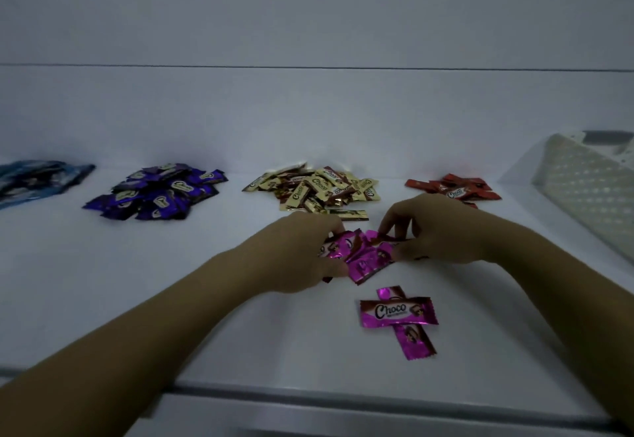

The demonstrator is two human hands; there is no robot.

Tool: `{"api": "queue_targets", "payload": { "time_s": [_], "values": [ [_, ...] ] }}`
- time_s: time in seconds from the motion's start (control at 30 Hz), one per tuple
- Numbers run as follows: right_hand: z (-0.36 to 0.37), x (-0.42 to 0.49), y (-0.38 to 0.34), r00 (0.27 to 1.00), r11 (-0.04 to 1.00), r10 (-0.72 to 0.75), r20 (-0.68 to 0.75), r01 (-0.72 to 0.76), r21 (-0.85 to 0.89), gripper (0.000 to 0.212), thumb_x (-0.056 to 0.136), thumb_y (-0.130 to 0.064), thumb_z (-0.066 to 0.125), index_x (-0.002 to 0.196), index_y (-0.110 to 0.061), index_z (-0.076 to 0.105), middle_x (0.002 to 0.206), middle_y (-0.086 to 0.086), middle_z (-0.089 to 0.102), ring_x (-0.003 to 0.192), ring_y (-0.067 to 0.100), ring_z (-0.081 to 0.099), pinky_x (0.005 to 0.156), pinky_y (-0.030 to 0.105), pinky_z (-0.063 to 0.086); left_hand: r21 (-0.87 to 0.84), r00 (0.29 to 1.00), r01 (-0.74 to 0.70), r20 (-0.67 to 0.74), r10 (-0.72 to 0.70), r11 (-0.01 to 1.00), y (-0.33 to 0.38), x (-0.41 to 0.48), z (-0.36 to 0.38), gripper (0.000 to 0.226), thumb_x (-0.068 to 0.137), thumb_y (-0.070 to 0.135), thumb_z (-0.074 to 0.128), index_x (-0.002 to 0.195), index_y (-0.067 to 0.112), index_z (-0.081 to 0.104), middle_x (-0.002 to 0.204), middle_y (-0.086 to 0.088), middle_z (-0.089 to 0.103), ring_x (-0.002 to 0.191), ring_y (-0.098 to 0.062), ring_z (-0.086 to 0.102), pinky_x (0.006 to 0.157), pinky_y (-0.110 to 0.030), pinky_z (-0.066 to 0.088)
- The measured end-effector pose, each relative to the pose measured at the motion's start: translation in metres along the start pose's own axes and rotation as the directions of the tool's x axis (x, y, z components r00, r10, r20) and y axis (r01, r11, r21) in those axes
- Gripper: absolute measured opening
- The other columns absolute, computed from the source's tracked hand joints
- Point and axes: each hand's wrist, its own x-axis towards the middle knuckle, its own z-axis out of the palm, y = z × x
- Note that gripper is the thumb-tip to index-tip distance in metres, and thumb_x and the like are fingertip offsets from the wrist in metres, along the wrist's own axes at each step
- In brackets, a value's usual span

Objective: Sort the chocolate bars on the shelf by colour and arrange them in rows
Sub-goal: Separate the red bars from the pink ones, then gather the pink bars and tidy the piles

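Nearest on white shelf (240, 333): two loose pink bars, crossed and touching. Top bar (398, 313) label up, long axis left-right, lying over under bar (413, 340), long axis near-to-far, near end tilted slightly right. Just beyond: pink bunch (368, 258), jumbled, axes mixed, gripped at left edge by curled left hand (298, 255), pinched at far edge by right hand (435, 231). Farther back, in a row, apart: blue pile (37, 179), purple pile (157, 191), gold pile (315, 188), red pile (453, 188), all jumbled. Far right: pale basket (590, 193).
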Motion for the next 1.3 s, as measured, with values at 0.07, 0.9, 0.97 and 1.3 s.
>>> {"api": "queue_targets", "payload": {
  "time_s": [0.07, 0.9, 0.97, 1.3],
  "values": [
    [-0.002, 0.001, -0.007, 1.0, 1.0, -0.012, 0.009, 0.012, 0.009, 0.02, 0.086, -0.031, 0.069, 0.103, -0.036, 0.061, 0.098, -0.018, 0.057, 0.075, 0.0, 0.052, 0.059, 0.012, 0.034, 0.019, 1.0, -0.012, 0.011, 0.012, 1.0, -0.008, -0.003, -0.005, 0.051, 0.087, 0.043, 0.064, 0.132, 0.028, 0.046, 0.128, 0.004, 0.053, 0.108, -0.012, 0.05, 0.085, -0.025, 0.042],
    [-0.007, 0.052, -0.105, 0.987, 0.94, -0.144, 0.066, 0.157, -0.304, 0.025, 0.082, -0.045, 0.07, 0.088, -0.024, 0.059, 0.075, -0.013, 0.048, 0.066, 0.003, 0.042, 0.055, 0.02, 0.03, -0.076, 0.949, 0.177, -0.25, -0.191, 0.981, -0.09, -0.065, -0.044, 0.014, 0.088, 0.038, 0.065, 0.081, 0.027, 0.06, 0.072, 0.012, 0.07, 0.054, -0.005, 0.066, 0.065, -0.03, 0.055],
    [-0.005, 0.051, -0.102, 0.983, 0.931, -0.159, 0.095, 0.181, -0.316, 0.031, 0.086, -0.043, 0.067, 0.109, -0.023, 0.065, 0.077, -0.017, 0.046, 0.069, 0.003, 0.044, 0.059, 0.018, 0.033, -0.009, 0.955, 0.2, -0.222, -0.197, 0.98, -0.084, -0.065, -0.042, 0.018, 0.088, 0.046, 0.062, 0.084, 0.03, 0.061, 0.067, 0.012, 0.07, 0.044, -0.005, 0.061, 0.052, -0.023, 0.049],
    [0.0, 0.026, -0.079, 0.98, 0.962, -0.188, 0.063, 0.197, -0.189, 0.026, 0.09, -0.034, 0.064, 0.113, -0.021, 0.066, 0.108, -0.004, 0.065, 0.091, 0.01, 0.058, 0.08, 0.024, 0.046, 0.142, 0.955, 0.037, -0.298, 0.008, 0.989, -0.047, -0.029, -0.029, 0.022, 0.093, 0.047, 0.052, 0.082, 0.028, 0.053, 0.065, 0.012, 0.051, 0.062, -0.004, 0.047, 0.056, -0.027, 0.037]
  ]
}}
